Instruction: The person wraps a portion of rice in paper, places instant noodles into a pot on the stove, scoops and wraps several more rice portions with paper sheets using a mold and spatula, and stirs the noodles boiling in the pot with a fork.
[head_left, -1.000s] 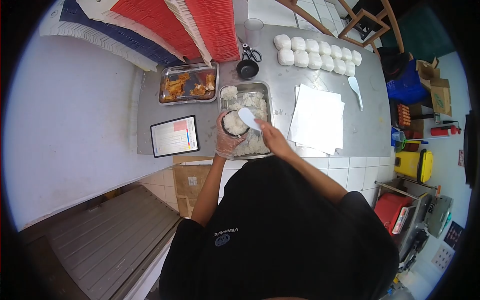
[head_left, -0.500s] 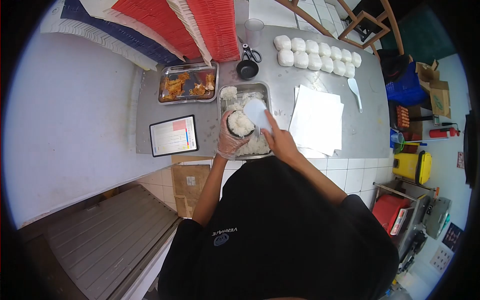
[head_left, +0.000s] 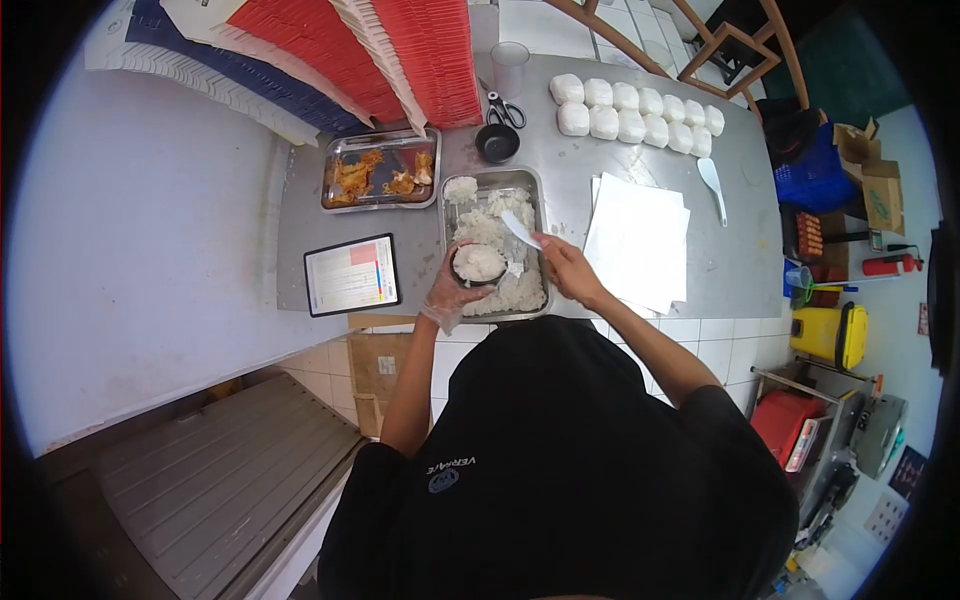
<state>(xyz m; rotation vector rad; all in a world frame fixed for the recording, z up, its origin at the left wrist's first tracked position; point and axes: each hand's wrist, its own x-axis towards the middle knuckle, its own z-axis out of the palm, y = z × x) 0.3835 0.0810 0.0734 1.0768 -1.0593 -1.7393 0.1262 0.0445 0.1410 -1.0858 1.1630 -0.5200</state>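
My left hand [head_left: 450, 292], in a clear plastic glove, is wrapped round a small black bowl [head_left: 457, 276] heaped with white rice [head_left: 480, 262]. The bowl is over the left side of a steel tray [head_left: 545, 200] holding more cooked rice [head_left: 515, 290]. Bare of any glove, my right hand [head_left: 566, 270] grips a white rice paddle [head_left: 519, 230] by its handle. The blade is tilted above the tray, just right of the bowl and apart from it. My fingers hide part of the handle and of the bowl's side.
Left of the rice stands a tray of fried food [head_left: 328, 190], with a tablet [head_left: 350, 275] below it. Further back are a black bowl [head_left: 497, 143], scissors [head_left: 505, 112] and a clear cup [head_left: 510, 68]. White paper [head_left: 640, 240], another paddle [head_left: 712, 190] and several wrapped white packets [head_left: 630, 124] lie right.
The paddle has moved off the rice in the bowl and turned more edge-on. My right hand shifted slightly right; the held bowl tilted and sits a little lower.
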